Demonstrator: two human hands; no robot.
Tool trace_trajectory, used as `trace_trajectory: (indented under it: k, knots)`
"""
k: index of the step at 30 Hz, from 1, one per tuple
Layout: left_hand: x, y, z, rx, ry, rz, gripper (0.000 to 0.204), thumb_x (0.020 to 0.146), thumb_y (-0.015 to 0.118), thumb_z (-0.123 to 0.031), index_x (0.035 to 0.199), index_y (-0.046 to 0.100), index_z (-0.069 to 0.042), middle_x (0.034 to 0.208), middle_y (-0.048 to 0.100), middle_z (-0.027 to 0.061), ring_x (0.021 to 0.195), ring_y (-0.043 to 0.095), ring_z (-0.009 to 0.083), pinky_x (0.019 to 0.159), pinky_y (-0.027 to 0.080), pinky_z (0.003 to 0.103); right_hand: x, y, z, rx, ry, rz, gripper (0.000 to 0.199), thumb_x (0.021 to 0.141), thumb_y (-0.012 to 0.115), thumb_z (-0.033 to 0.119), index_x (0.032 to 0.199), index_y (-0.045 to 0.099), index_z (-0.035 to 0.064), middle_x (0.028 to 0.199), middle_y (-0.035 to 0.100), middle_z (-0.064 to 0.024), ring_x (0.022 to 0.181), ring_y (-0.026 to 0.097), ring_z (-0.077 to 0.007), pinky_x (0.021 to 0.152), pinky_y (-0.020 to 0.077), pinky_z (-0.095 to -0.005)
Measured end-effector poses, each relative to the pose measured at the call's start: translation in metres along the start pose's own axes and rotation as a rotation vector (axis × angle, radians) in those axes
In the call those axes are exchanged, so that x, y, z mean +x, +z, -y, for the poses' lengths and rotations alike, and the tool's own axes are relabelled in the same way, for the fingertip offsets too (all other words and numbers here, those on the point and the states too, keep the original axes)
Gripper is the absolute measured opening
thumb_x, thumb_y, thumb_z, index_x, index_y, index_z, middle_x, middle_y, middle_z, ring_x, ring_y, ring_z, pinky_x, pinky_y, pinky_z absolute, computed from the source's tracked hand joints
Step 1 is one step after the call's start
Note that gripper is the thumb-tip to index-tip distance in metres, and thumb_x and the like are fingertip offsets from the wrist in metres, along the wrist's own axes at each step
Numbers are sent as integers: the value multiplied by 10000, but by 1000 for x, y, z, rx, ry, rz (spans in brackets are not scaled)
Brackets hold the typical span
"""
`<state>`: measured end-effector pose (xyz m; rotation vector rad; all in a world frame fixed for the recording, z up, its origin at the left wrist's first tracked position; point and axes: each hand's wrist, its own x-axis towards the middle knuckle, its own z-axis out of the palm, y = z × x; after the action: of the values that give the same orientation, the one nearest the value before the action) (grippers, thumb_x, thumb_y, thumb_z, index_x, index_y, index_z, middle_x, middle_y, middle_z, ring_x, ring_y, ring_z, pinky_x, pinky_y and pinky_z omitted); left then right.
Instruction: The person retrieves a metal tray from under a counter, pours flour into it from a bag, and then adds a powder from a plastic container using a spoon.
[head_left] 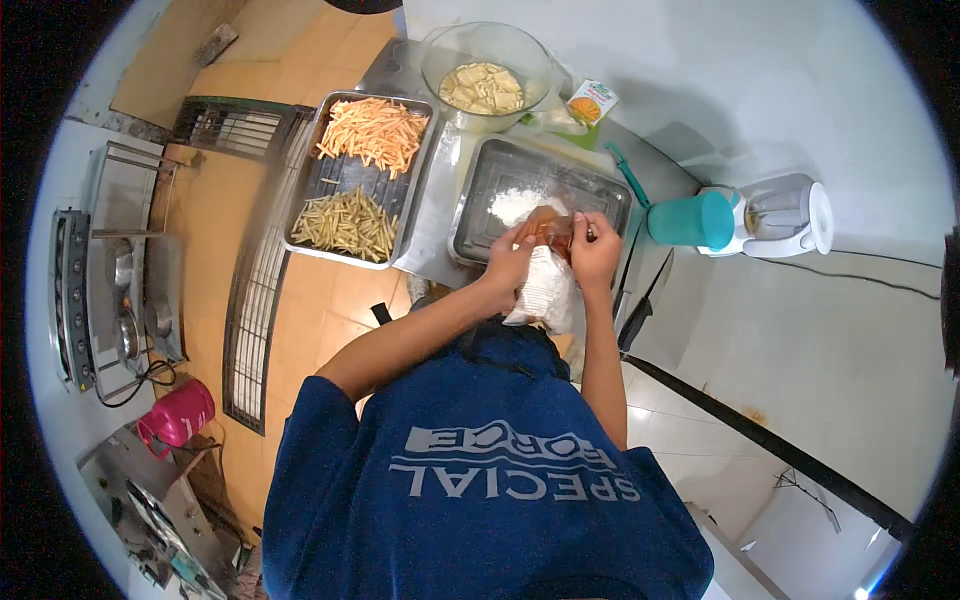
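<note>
Holding a bag over a floured tray: count of things on the counter

Both hands meet above the near edge of one steel tray (480, 195) that carries a single heap of white flour (515, 205). Left hand (507, 262): fingers curled, gripping the upper part of one white plastic bag (545, 290), which hangs down from the hands toward the person's chest. Right hand (596, 250): fingers pinched together at the bag's top, beside a small orange-brown packet (552, 230) held between the two hands; exactly what the fingertips pinch cannot be told.

Further items on the counter:
- One longer steel tray (340, 175) to the left of the floured one, holding two separate piles: one of orange strips (375, 130) at the far end, one of pale yellow strips (348, 222) at the near end.
- One clear glass bowl (440, 60) behind the trays, with pale flat pieces (484, 88) inside.
- One small carton (591, 101) just to the right of the bowl.
- One teal jug (690, 220) lying to the right of the floured tray, next to one white blender base (790, 212).

On the floor to the left: one pink gas cylinder (180, 415) and one steel stove (110, 290) with burners
</note>
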<state>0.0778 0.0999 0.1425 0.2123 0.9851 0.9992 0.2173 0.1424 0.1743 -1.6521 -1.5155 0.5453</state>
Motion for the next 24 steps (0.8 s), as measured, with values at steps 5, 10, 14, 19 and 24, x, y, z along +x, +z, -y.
trace_trajectory:
  k: [5, 10, 14, 19, 24]
  knots:
    - [2, 14, 9, 57, -7, -10, 331, 1060, 468, -182, 1343, 505, -15, 1054, 672, 111, 877, 686, 196, 741, 590, 370, 6, -19, -1, -17, 13, -2, 191, 924, 657, 148, 883, 675, -38, 766, 685, -186, 650, 656, -274, 632, 491, -368]
    - [12, 7, 18, 3, -136, 43, 302, 1052, 493, -192, 1300, 549, -29, 1041, 681, 104, 863, 691, 194, 731, 592, 375, 5, -25, -5, -82, -27, -31, 172, 949, 640, 119, 876, 654, -36, 655, 618, -66, 633, 552, -93, 594, 449, -283]
    - [12, 17, 18, -69, -173, 16, 270, 1033, 541, -202, 1233, 594, -28, 994, 692, 100, 828, 700, 203, 714, 596, 382, 3, -25, -17, 0, -38, -23, 180, 944, 653, 131, 866, 662, -31, 646, 601, -55, 608, 514, -88, 573, 418, -283]
    - [20, 17, 23, -77, -210, -15, 225, 1014, 577, -186, 1174, 608, -31, 947, 699, 95, 789, 704, 208, 709, 600, 384, 4, -33, -15, -42, 31, -50, 189, 923, 669, 144, 871, 673, -38, 760, 694, -173, 639, 642, -215, 629, 485, -342]
    - [25, 16, 29, -131, -229, -10, 191, 1019, 557, -166, 1158, 596, -41, 940, 698, 91, 779, 702, 210, 713, 604, 385, 4, -35, -20, 16, 124, -16, 203, 922, 680, 152, 874, 682, -45, 758, 698, -113, 670, 632, -182, 645, 491, -311]
